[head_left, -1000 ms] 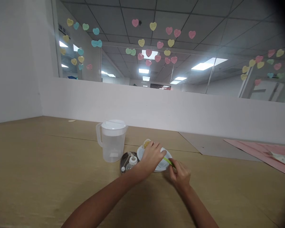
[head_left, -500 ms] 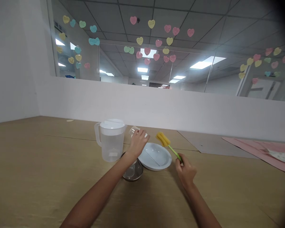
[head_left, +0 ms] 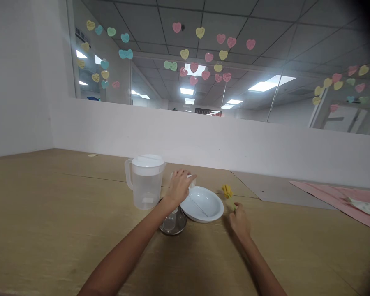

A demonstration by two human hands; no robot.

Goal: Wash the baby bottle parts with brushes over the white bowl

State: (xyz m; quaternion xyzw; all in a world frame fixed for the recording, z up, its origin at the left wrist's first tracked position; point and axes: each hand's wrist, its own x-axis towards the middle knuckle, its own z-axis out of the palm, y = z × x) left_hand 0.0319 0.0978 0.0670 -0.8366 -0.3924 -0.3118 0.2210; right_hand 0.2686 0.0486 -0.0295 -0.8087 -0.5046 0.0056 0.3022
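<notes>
My left hand is closed around a clear container, held over the left rim of a white bowl. Most of that container is hidden behind my fingers. On the right, my right hand grips the green handle of a sponge brush. Its yellow sponge head points away from me, beyond the bowl's right side. A thin straight line or stick crosses the bowl. Partly under my left forearm sits a dark metal dish with a clear round piece in it.
A clear plastic pitcher with a white lid stands left of my left hand. Pink cloth or paper lies at the far right, beside a grey sheet. A white wall with windows above closes off the table's back.
The sponge brush has swung rightward, away from the bowl, and now points more directly away from me. The container in my left hand has turned so that less of it shows on the left.
</notes>
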